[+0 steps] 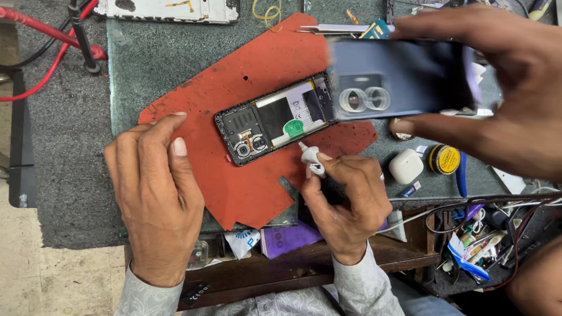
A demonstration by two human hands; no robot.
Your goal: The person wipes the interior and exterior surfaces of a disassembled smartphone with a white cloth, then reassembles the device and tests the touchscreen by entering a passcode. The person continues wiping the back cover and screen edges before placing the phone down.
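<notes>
Head view: an opened black smartphone (269, 120) lies face down with its back removed. It shows a white-labelled battery, dark shielding and small round camera modules. Under it is a ragged red rubber mat (234, 193), matte and scuffed, with torn edges.

The person's left hand (155, 193) rests palm down on the mat to the left of the phone. It grips nothing, and its fingers are loosely spread. The right hand (345, 202), just below the phone's lower edge, pinches a small white plastic nozzle tube (310, 158) between thumb and fingers. The tip points at the frame.

To the right of the phone, another person's hand (509, 99) holds a glossy grey-blue back cover (404, 79) by its edges above the bench. The cover is blurred, and its two ringed lens openings face the camera.

The work looks to be at the sealing stage, with adhesive about to go along the phone's rim. That would call for a steady tip, a thin, even line, and keeping clear of the battery and connectors.

Further right of the phone sit a smooth white earbud case (405, 165) and a round yellow-lidded tin (443, 159).
</notes>
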